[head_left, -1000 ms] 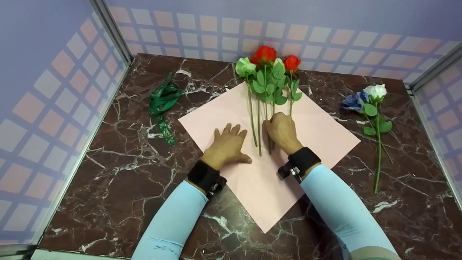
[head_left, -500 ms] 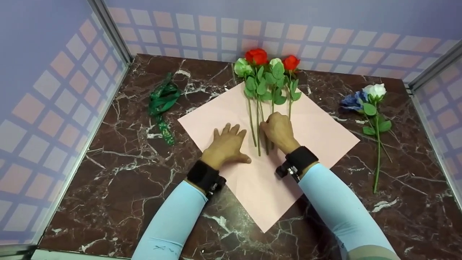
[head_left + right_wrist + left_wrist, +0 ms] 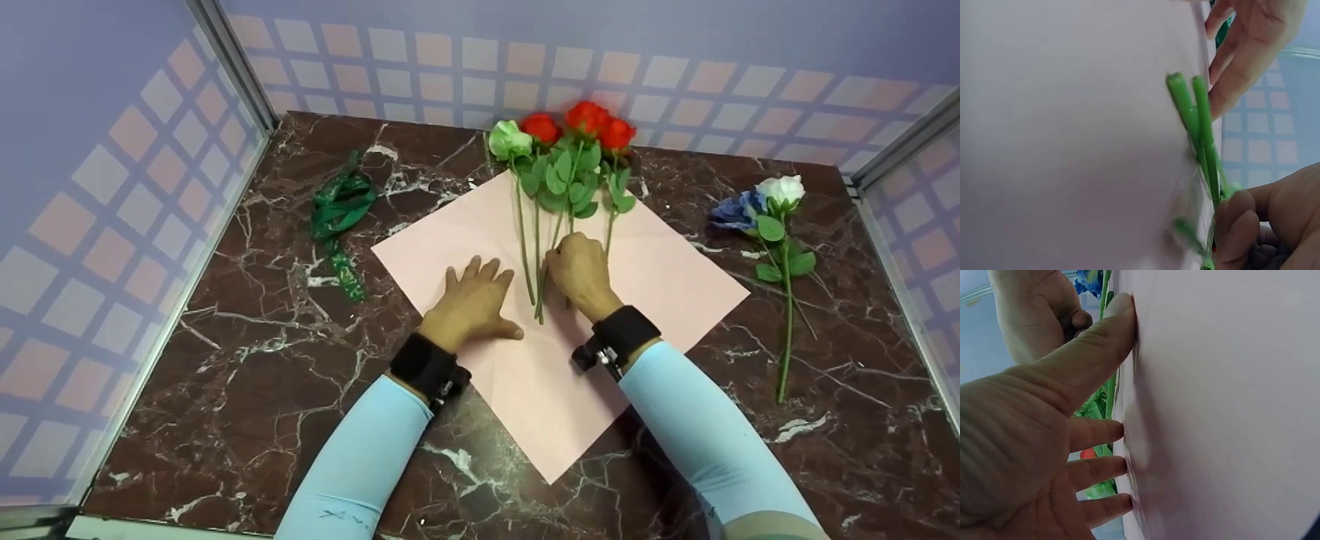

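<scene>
A sheet of pink paper (image 3: 660, 262) lies diagonally on the table, with several artificial roses along its far corner. My right hand (image 3: 581, 270) pinches the green stem of a red rose (image 3: 587, 118), whose head leans right over its neighbours. Another red rose (image 3: 541, 127) and a pale green rose (image 3: 511, 139) lie left of it, and a third red rose (image 3: 617, 133) to its right. In the right wrist view, cut stem ends (image 3: 1202, 124) cross close over the paper beside the curled fingers. My left hand (image 3: 472, 304) is spread on the paper, its fingertips (image 3: 1112, 430) touching it.
A crumpled green ribbon (image 3: 341, 206) lies at the left on the dark marble-patterned table (image 3: 262, 390). To the right lie a white rose (image 3: 781, 191) and a blue flower (image 3: 739, 210). Patterned walls (image 3: 450, 60) enclose the back and sides.
The head of the held red rose tilted left, then swung right, while its stem end moved left. Another red rose behind it shows now. The rightmost red rose shifted slightly right. My left hand stayed put.
</scene>
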### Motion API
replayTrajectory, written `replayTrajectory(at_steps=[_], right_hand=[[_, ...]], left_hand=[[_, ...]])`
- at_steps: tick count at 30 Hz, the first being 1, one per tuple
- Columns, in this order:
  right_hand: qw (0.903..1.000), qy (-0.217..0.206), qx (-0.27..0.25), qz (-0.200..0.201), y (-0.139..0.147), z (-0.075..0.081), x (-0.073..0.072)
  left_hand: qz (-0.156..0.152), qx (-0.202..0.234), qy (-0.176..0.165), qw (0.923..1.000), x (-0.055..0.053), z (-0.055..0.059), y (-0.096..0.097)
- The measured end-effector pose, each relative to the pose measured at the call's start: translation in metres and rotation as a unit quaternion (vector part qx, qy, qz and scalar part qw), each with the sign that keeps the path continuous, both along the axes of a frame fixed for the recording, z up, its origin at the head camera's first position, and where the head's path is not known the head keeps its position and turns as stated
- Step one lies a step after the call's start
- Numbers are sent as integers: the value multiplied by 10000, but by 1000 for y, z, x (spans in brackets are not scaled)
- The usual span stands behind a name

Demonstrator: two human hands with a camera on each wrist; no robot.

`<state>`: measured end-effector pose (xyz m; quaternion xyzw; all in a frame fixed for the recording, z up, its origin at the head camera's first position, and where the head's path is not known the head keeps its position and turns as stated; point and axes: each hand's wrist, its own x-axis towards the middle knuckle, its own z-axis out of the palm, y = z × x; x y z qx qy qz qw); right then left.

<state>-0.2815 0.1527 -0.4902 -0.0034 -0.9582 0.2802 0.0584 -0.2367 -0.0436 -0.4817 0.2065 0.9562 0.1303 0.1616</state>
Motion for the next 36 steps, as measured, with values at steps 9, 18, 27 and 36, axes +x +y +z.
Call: replayTrajectory(at_steps=[9,18,27,36], right_hand=[[9994,-178,291,-74,-2,-2,-2],[9991,268,329,37,-1,-1,0],[9993,-28,375,-71,4,-1,1],[9969,110,431,-651,45,-1,7]], left_hand=[[-4,-51,6,10000,0,-1,1],[50,-3,-111,9999,0,-2,1],[16,-16,-39,10000,1,-2,1],[32,21,-97,9999,-1,-1,1]])
